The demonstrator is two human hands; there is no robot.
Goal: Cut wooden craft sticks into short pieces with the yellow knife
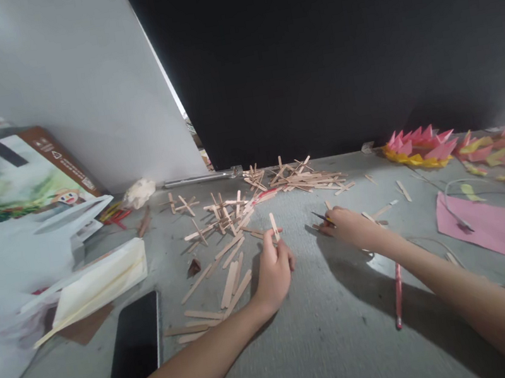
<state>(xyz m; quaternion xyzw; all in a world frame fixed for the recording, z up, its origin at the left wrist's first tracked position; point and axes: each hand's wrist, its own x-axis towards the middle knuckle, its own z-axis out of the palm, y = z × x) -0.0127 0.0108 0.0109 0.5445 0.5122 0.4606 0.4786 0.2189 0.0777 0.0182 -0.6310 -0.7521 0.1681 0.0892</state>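
Note:
My left hand (pixel 273 272) is closed around the lower end of a wooden craft stick (pixel 274 225), which points upward between thumb and fingers. Across from it, my right hand (pixel 347 228) grips a thin dark pointed tool (pixel 322 218); its tip faces left toward the stick, apart from it. The tool's rear is hidden by my fingers, so its kind is unclear. Loose craft sticks (pixel 230 284) lie left of my left hand. Beyond them are sticks joined in crossed shapes (pixel 224 214) and a heap of sticks (pixel 303 179).
A phone (pixel 133 345), white plastic bag (pixel 3 279) and printed carrier bag (pixel 15 175) are on the left. A pink pencil (pixel 399 297) lies under my right forearm. Pink paper (pixel 503 232), a cable (pixel 446 200) and a folded-paper ring (pixel 421 149) are at right. A dark panel (pixel 330 49) stands behind.

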